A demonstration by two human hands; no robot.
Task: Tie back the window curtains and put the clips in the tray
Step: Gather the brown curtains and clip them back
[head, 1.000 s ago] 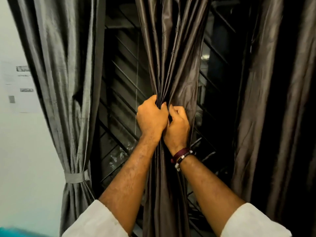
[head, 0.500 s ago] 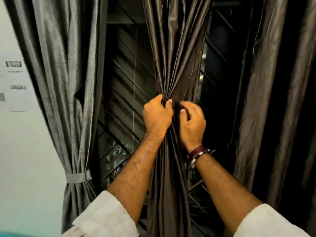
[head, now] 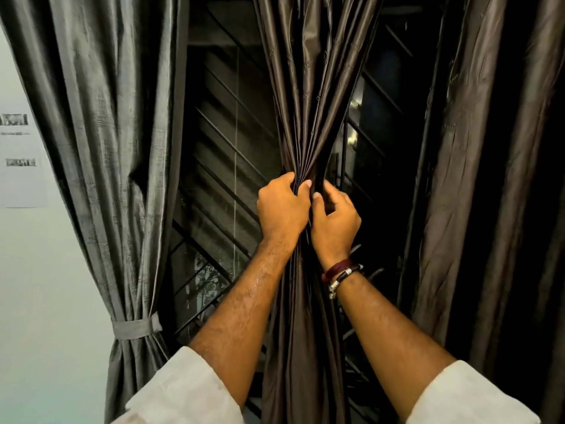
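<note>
Centre frame: dark brown curtain [head: 308, 87], gathered into a bunch. Left of frame: grey curtain [head: 101, 133], bound low by a fabric tieback [head: 136, 328]. Left hand [head: 282, 208] has fingers clamped around the brown bunch. Right hand [head: 334, 218], just beside it, has fingers curled and slightly apart against the folds; grip cannot be confirmed.

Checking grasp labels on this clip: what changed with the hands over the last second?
The right hand slid away from the left hand and opened; its fingers now only loosely touch the gathered dark brown satin middle curtain. The left hand kept its fist clamped on the bunched folds. The grey left curtain stayed tied by its grey fabric band.
</note>
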